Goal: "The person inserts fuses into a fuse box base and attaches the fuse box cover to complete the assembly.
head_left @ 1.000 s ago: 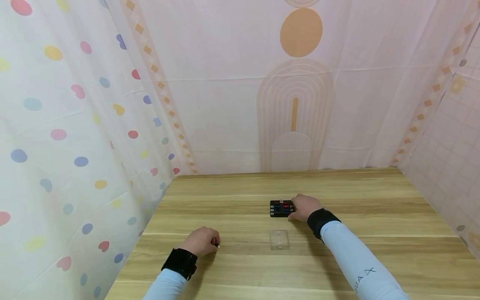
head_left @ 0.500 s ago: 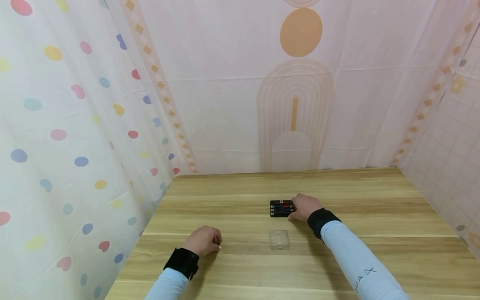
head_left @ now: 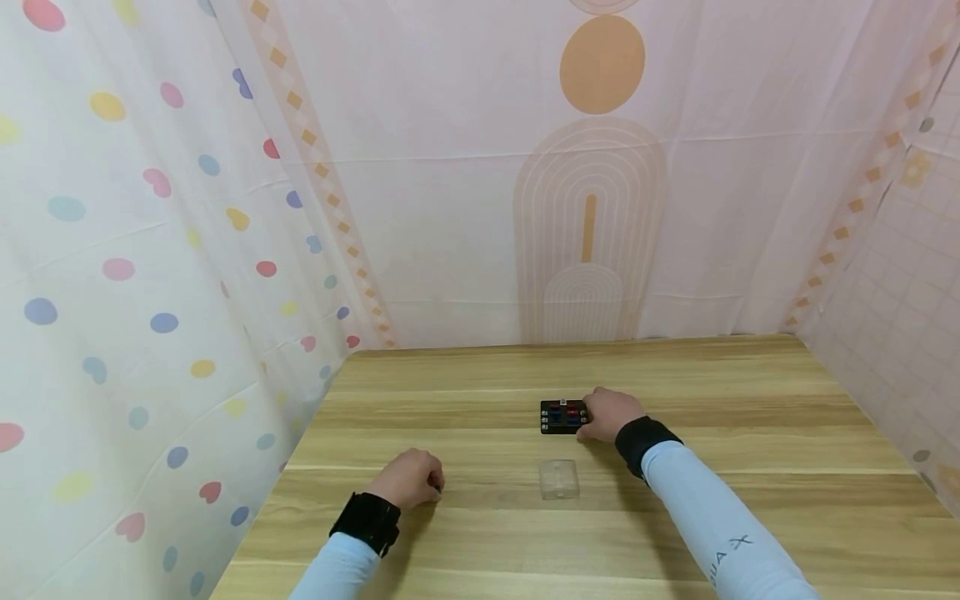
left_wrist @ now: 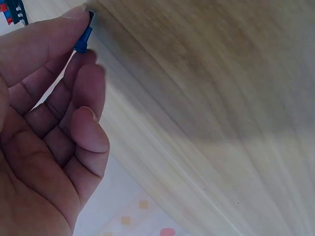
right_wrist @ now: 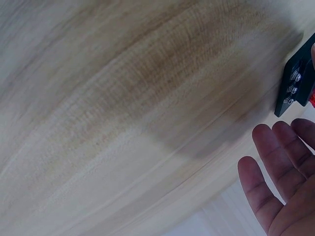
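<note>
My left hand (head_left: 406, 480) is held over the left part of the wooden table. Between its thumb and a finger it pinches a small blue blade fuse (left_wrist: 83, 41); in the head view the fingers largely hide it. Farther back, a black fuse block (head_left: 562, 418) with red and blue fuses and metal screw terminals lies on the table. My right hand (head_left: 610, 415) grips the right end of that block, thumb on the near side and fingers on the far side. In the right wrist view only a corner of the block, with several screws, shows.
In front of the fuse block a clear plastic cover (head_left: 558, 480) lies on the wooden table (head_left: 675, 367). Patterned curtains (head_left: 450, 208) hang behind the table and along both sides.
My left hand has shifted slightly to the right and away from me, and its fingers have turned the fuse a little. The right hand, fuse block and clear cover have stayed put.
</note>
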`<action>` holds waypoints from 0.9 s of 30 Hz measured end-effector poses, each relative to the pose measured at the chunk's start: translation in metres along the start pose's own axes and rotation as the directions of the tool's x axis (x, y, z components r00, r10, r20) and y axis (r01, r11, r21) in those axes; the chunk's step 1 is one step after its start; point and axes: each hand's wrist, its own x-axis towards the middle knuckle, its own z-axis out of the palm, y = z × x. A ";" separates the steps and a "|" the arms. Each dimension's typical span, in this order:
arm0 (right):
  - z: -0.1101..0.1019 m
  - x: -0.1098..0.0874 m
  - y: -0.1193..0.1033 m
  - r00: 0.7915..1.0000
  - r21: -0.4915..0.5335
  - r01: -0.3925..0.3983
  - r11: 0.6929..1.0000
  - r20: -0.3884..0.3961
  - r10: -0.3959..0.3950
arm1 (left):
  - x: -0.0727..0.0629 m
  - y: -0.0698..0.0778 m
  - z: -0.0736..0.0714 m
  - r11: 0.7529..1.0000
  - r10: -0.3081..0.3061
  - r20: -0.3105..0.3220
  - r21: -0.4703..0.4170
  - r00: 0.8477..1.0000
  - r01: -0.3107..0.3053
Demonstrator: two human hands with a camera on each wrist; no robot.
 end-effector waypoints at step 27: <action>-0.004 -0.002 -0.003 1.000 -0.004 0.004 1.000 0.013 -0.004 | 0.030 0.023 -0.025 0.993 0.083 -0.063 0.088 0.995 -0.077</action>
